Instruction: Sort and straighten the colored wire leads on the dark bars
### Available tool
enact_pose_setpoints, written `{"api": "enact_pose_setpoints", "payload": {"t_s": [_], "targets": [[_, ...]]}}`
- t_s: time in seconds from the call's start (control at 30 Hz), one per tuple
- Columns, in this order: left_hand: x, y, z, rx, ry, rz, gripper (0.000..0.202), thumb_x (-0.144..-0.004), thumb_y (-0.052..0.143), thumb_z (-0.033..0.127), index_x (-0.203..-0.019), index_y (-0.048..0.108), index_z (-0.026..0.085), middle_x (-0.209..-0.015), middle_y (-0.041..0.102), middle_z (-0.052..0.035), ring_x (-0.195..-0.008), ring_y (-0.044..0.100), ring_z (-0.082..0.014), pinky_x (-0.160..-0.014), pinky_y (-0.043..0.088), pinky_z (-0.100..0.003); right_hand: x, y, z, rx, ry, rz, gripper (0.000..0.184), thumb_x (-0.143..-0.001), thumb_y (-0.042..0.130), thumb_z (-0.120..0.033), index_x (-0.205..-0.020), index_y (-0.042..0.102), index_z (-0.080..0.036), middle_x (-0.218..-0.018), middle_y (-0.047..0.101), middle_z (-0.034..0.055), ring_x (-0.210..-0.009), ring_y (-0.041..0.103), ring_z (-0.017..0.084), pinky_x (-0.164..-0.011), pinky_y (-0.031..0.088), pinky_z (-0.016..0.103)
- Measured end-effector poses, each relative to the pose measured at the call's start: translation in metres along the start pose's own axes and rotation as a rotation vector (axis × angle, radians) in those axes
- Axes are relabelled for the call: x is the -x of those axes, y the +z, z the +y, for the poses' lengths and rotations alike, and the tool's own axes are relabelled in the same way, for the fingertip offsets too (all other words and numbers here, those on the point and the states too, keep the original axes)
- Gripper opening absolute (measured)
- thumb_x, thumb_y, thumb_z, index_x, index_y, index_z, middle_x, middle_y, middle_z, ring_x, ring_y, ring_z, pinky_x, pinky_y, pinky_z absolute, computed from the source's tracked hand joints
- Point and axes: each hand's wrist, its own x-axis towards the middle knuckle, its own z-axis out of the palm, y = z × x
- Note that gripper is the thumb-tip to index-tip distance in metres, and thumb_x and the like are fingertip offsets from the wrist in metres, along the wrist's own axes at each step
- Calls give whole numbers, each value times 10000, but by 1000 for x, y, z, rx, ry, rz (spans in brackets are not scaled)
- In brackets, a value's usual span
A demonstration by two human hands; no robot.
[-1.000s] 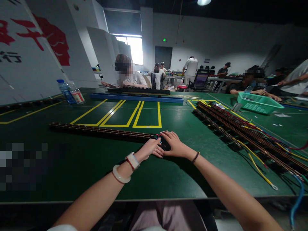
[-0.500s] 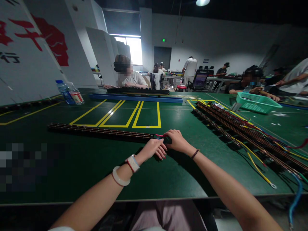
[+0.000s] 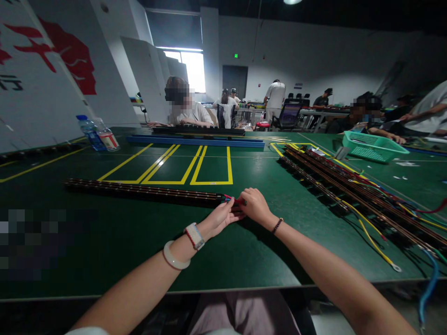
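Observation:
A long dark strip (image 3: 139, 190) with rows of small contacts lies across the green table (image 3: 244, 256), running left from my hands. My left hand (image 3: 220, 217) and my right hand (image 3: 254, 204) meet at its right end. Both have fingers curled and pinched on that end, where short red and blue wires (image 3: 233, 200) stick out. Which fingers grip the wires and which grip the strip I cannot make out. A pale bangle and a watch sit on my left wrist, a bead bracelet on my right.
A stack of similar strips with yellow, red and blue wires (image 3: 349, 190) lies at the right. A green basket (image 3: 373, 146) stands behind it. Two bottles (image 3: 98, 134) stand far left. A blue rail (image 3: 195, 140) crosses the back. Other people sit at tables beyond.
My right hand has gone from lying flat over the strip's end to a curled pinch on it. My left hand has closed in against it. The strip has stayed in place.

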Motion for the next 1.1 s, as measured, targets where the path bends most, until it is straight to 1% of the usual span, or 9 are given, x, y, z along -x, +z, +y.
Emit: {"api": "enact_pose_setpoints", "payload": {"t_s": [0.17,0.27,0.33,0.5,0.6,0.73,0.8,0.93,1.1], "targets": [[-11,6,-6,80,97,43,213,-938,436,217,-804,549,96,-884,667,-115,-871,651,-152,-874,507,-327,5,3,-4,151,-150,77,202,-888,452,-135,-743,591,-158,-756,546,68,-752,432,188,-708,299,319],[-15,7,-8,102,89,93,250,-932,436,181,-714,528,99,-821,663,-102,-845,653,-155,-863,510,-333,8,3,-4,151,-265,91,208,-910,437,-137,-786,604,-143,-763,542,67,-752,418,184,-740,317,317],[-17,7,-9,108,88,110,260,-931,425,156,-700,529,97,-795,661,-101,-824,655,-154,-849,514,-333,9,2,-2,120,-291,92,188,-905,458,-139,-802,615,-137,-772,548,65,-762,419,182,-755,332,311],[-19,10,-10,71,119,134,233,-931,401,127,-763,558,85,-764,664,-100,-793,659,-153,-813,522,-328,10,-7,4,-33,-283,77,151,-903,519,-220,-880,651,-150,-846,582,67,-834,460,178,-801,364,309],[-19,13,-9,43,112,161,221,-928,396,127,-778,553,89,-745,663,-99,-781,661,-160,-805,525,-338,9,-12,8,-86,-233,45,150,-897,550,-260,-937,660,-167,-938,600,70,-906,492,180,-839,370,313],[-22,16,-4,-14,77,193,198,-925,400,132,-773,525,105,-691,644,-83,-759,664,-159,-787,528,-332,6,-14,13,-46,-132,-87,237,-905,548,-291,-1095,629,-175,-920,620,66,-879,531,177,-811,380,310],[-26,17,-2,-40,69,210,203,-925,395,135,-753,501,117,-667,632,-72,-744,664,-151,-773,530,-320,4,-15,14,-11,-99,-150,273,-922,520,-322,-1126,617,-167,-892,622,68,-843,540,172,-773,382,298],[-33,18,0,-48,81,230,230,-932,373,150,-734,487,132,-667,625,-61,-733,665,-142,-757,531,-306,-2,-18,15,60,-97,-224,244,-956,456,-274,-1088,638,-180,-832,616,58,-775,539,155,-712,359,282],[-30,14,-1,-64,92,151,212,-941,397,194,-810,541,111,-755,657,-88,-779,667,-149,-797,525,-313,-7,-18,16,81,-153,-266,209,-946,467,-204,-1059,641,-172,-786,616,49,-715,531,137,-660,327,270]]}}
